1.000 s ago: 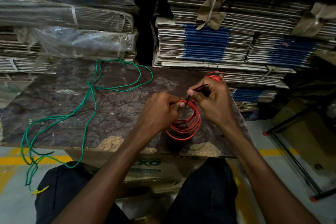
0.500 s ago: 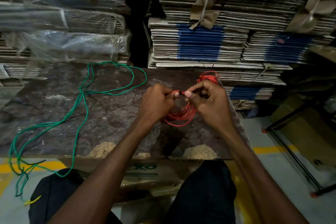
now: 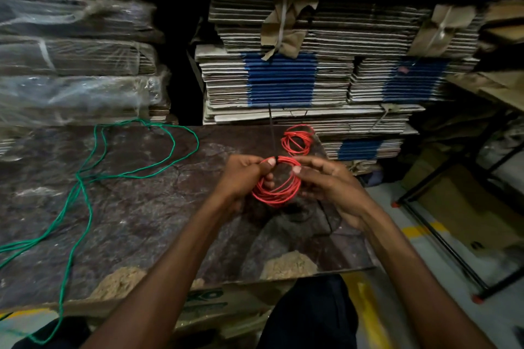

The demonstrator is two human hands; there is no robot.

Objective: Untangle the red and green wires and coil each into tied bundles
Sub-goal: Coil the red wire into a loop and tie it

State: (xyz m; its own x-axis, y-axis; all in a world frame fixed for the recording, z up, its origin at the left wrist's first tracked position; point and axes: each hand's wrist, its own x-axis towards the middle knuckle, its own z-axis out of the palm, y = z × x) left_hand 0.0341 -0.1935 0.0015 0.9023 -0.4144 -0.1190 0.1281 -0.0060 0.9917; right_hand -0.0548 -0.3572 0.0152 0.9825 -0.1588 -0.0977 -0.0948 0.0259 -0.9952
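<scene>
A coil of red wire [image 3: 279, 193] is held upright above the dark board [image 3: 136, 207]. My left hand [image 3: 243, 176] pinches its top, where a thin black tie [image 3: 271, 133] wraps the strands and sticks straight up. My right hand [image 3: 326, 181] holds the coil's right side with thumb and fingers. A second, smaller red coil [image 3: 297, 139] lies on the board's far right edge. The green wire [image 3: 85, 178] lies loose across the left of the board in long loops and hangs off the front edge.
Stacks of flattened cardboard [image 3: 283, 79] rise right behind the board. Plastic-wrapped bundles [image 3: 76, 65] stand at the back left. A black metal frame [image 3: 453, 235] and brown boxes sit on the floor at the right. My knees are under the board's front edge.
The black tie now stands tightened around the top of the coil with its tail pointing up. Both hands stay on the coil, which sits a little higher and further from me.
</scene>
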